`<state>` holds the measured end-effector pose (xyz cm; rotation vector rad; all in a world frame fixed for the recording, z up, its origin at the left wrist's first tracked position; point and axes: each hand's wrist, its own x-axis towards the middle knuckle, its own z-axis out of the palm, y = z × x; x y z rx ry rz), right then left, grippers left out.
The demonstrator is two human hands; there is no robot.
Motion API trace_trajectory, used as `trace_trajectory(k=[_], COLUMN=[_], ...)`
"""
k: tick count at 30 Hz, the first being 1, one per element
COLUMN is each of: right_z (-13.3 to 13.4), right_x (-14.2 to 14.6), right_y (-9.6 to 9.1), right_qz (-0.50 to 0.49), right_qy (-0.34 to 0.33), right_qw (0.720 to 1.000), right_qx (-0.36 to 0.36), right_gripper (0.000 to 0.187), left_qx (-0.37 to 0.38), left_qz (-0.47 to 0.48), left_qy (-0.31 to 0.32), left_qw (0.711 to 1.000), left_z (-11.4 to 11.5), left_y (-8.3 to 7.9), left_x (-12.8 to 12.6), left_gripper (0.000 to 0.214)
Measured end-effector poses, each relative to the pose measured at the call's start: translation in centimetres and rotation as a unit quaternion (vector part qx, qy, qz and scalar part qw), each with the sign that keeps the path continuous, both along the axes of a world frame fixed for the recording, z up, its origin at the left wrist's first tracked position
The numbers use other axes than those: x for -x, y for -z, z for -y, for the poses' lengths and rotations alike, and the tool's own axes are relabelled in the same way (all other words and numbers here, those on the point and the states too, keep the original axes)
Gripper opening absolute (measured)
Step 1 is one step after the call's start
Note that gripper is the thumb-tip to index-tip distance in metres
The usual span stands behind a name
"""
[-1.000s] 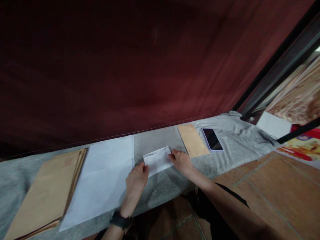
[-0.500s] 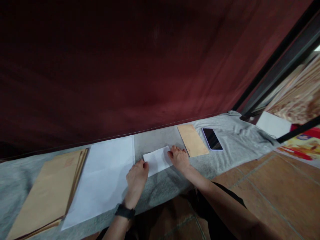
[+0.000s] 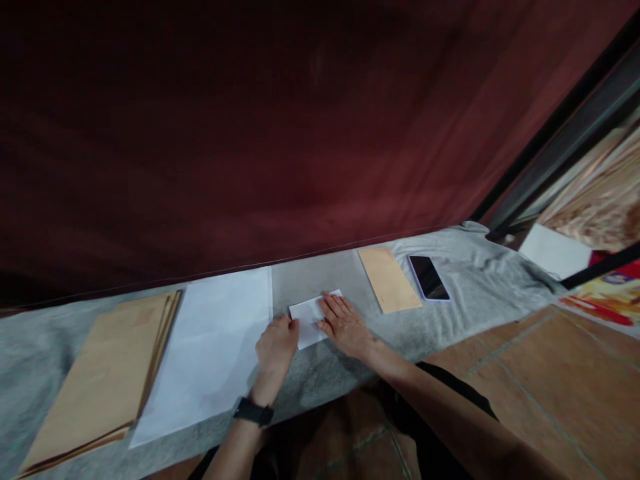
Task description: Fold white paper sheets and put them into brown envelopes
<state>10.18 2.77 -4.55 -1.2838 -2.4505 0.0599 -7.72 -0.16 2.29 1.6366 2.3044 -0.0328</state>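
A small folded sheet of white paper (image 3: 306,323) lies on a grey cloth between my hands. My left hand (image 3: 278,341) is closed at the paper's left edge, its thumb and curled fingers pinching the corner. Stretched out flat, the fingers of my right hand (image 3: 346,327) press on the right part of the paper and hide some of it. To the right of that hand rests a single brown envelope (image 3: 390,280). Larger white sheets (image 3: 210,347) lie flat to the left, close beside my left hand.
A stack of brown envelopes (image 3: 105,373) sits at the far left. Beyond the single envelope lies a phone (image 3: 429,278) with a dark screen. The grey cloth (image 3: 470,293) covers a long narrow surface against a dark red panel (image 3: 300,167). Tiled floor (image 3: 530,360) shows at right.
My right hand has moved left from the paper's right edge onto its face, and its fingers have flattened out. My left hand stays at the left edge. The view has shifted slightly.
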Motion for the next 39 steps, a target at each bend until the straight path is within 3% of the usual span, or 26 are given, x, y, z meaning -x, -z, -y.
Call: trace_trajectory(k=[5,8,10,13,16,21,29,39], right_z=[0.2,0.2,0.2,0.1,0.1,0.0,-0.2,-0.8], right_x=[-0.1,-0.1,-0.1,-0.2,-0.5,-0.6,-0.6,-2.3], right_y=[0.6,0.6,0.5,0.6,0.9,1.1,0.6,0.2], right_qz=[0.019,0.025,0.030,0.046,0.065,0.070,0.054,0.069], right_qy=[0.003,0.006,0.008,-0.002,-0.016,-0.020,-0.009,0.019], right_qw=[1.000,0.999,0.999,0.999,0.998,0.997,0.999,0.997], right_qx=[-0.022,-0.029,-0.027,-0.017,-0.007,-0.014,0.000,0.029], right_gripper=[0.055,0.055,0.055,0.055,0.056,0.057,0.053,0.053], left_qx=[-0.014,-0.062,-0.129,-0.224,-0.244,-0.210,-0.211,-0.199], left_qz=[-0.015,-0.041,-0.052,-0.026,0.005,0.010,-0.038,-0.052], left_qy=[-0.002,0.001,0.039,0.145,0.203,0.166,0.126,0.140], left_qw=[1.000,0.997,0.990,0.963,0.948,0.963,0.969,0.969], left_z=[0.3,0.8,1.1,1.5,1.6,1.7,2.0,2.1], left_y=[0.1,0.1,0.3,1.5,3.5,5.6,6.0,6.1], left_x=[-0.4,-1.0,-1.8,-3.4,-4.9,-5.4,-4.8,-3.8], left_gripper=[0.037,0.040,0.041,0.047,0.062,0.071,0.078,0.066])
